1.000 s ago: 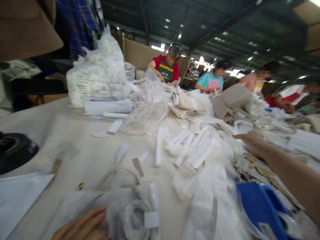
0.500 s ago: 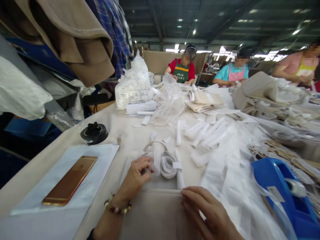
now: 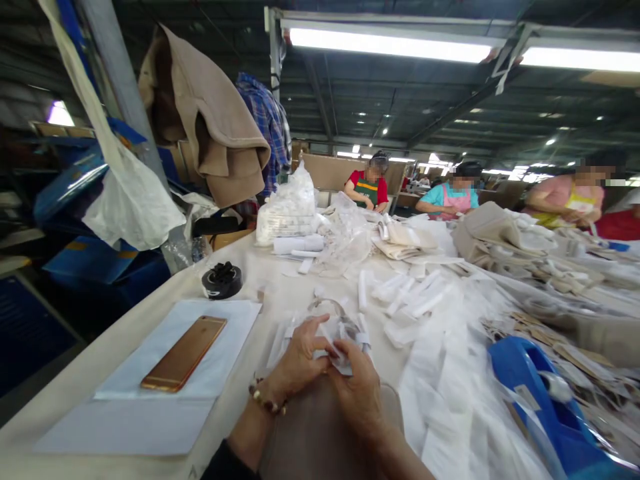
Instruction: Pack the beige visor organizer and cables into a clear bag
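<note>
On the table (image 3: 239, 390), print on the bag (image 3: 287, 219) is too small to read. Fingers half curled, the left hand (image 3: 300, 350) and right hand (image 3: 361, 385) meet over white plastic (image 3: 334, 328) beyond the panel (image 3: 306, 433); I cannot tell whether either grips it.

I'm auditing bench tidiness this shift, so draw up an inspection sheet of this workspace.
Surface: cream table top, partly covered.
Job's things: translucent white plastic-like material at the fingertips; flat taupe panel under the hands.
Clutter: copper-coloured flat smartphone on a pale blue sheet; round black holder; loose white strips; blue plastic dispenser.
Hands: left hand and right hand close together; exact grip unclear.
Cables: nothing seen on the table.
Surroundings: several co-workers; hanging taupe garment; lit tube lights.
</note>
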A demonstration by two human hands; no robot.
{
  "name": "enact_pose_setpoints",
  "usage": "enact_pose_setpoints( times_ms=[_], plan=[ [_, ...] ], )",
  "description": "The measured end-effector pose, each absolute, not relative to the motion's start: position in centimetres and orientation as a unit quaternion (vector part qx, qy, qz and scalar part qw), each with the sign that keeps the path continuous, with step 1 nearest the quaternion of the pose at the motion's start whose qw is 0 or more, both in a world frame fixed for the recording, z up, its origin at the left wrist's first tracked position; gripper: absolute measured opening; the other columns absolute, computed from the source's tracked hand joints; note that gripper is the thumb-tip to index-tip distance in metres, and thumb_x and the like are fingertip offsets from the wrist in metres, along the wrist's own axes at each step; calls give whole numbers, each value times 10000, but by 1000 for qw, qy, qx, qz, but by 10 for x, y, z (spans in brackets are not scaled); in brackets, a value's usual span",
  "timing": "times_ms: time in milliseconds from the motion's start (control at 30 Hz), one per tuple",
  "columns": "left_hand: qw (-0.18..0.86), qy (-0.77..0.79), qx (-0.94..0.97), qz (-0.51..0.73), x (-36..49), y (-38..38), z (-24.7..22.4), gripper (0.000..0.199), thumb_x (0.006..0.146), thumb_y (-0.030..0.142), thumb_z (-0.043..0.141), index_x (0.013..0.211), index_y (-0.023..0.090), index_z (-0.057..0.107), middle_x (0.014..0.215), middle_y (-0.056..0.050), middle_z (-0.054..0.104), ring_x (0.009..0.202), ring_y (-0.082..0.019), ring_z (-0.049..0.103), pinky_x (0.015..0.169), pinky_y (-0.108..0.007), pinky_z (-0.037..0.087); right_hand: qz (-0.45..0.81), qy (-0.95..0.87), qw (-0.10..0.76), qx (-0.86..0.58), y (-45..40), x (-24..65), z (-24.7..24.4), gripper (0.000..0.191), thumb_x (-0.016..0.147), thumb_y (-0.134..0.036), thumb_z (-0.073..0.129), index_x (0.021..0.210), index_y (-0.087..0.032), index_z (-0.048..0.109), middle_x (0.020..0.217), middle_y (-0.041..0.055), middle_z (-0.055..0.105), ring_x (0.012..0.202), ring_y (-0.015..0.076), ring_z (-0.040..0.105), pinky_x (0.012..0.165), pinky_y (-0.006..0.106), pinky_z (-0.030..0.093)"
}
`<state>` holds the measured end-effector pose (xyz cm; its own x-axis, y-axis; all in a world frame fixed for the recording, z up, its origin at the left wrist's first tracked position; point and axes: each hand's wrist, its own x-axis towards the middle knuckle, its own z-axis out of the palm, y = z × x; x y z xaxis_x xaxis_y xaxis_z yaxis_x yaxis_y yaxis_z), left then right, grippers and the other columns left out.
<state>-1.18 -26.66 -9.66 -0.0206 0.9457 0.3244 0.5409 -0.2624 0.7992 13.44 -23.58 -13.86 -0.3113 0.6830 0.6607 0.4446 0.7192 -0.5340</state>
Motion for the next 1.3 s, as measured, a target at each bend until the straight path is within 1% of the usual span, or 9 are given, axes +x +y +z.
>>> enact_pose_setpoints(
  times_ms=[133,233,333,433,567,700,800,1000,1300],
  plan=[
    [169,556,700,415,-6,-289,-107,318,686,22,514,849,209,712,1406,-104,433,1286,-279,397,1085,-515,290,113,-813,497,-281,-250,143,-145,266,758,-80,496,962,-247,533,810,5,658,738,162,637,655,268,526],
    [121,530,722,429,-3,-302,-115,396,706,41,453,1000,212,656,1331,-99,494,1230,-236,450,1048,-436,374,129,-810,502,-275,-258,147,-145,461,683,-44,479,1098,-244,502,953,33,659,870,181,645,739,291,553],
    [107,503,724,460,-1,-307,-115,311,709,57,417,900,192,622,1179,-91,562,1118,-211,506,978,-367,432,176,-805,499,-270,-254,150,-141,634,652,-16,441,1239,-255,428,1110,47,613,950,168,629,777,281,562],
    [94,487,728,473,0,-308,-112,226,723,64,381,795,183,559,1071,-81,568,1003,-190,529,891,-319,466,187,-801,495,-280,-237,150,-135,657,673,30,369,1257,-263,432,1166,57,572,1010,149,602,777,257,558],
    [37,473,739,479,-1,-309,-107,193,756,77,367,792,194,517,963,-61,556,908,-178,535,833,-296,487,150,-849,429,-270,-219,143,-126,650,666,54,383,1227,-241,523,1252,95,530,1163,201,522,919,351,497],
    [-5,460,743,486,-1,-314,-110,284,772,70,374,948,219,540,1034,-62,565,976,-164,551,861,-259,502,173,-893,348,-229,-223,138,-117,351,674,3,532,920,-221,643,982,48,623,923,203,578,787,328,499],
    [-68,509,714,476,-1,-319,-126,468,779,84,389,1239,159,435,1171,-121,553,1114,-188,534,931,-289,502,171,-884,391,-191,-230,140,-117,186,761,-55,544,852,-202,614,837,23,621,789,169,556,690,282,469],
    [-92,592,689,408,-9,-320,-162,690,695,18,376,1371,145,322,1290,-140,522,1215,-220,505,974,-379,500,132,-912,360,-144,-249,145,-127,195,901,-125,427,834,-191,598,761,32,624,729,163,523,665,273,465],
    [-100,527,756,375,-16,-308,-160,652,728,-49,313,1334,171,413,1326,-88,530,1299,-174,416,1004,-395,479,72,-909,401,-91,-262,159,-133,224,897,-130,347,937,-178,562,929,85,682,897,192,590,756,325,498]
  ],
)
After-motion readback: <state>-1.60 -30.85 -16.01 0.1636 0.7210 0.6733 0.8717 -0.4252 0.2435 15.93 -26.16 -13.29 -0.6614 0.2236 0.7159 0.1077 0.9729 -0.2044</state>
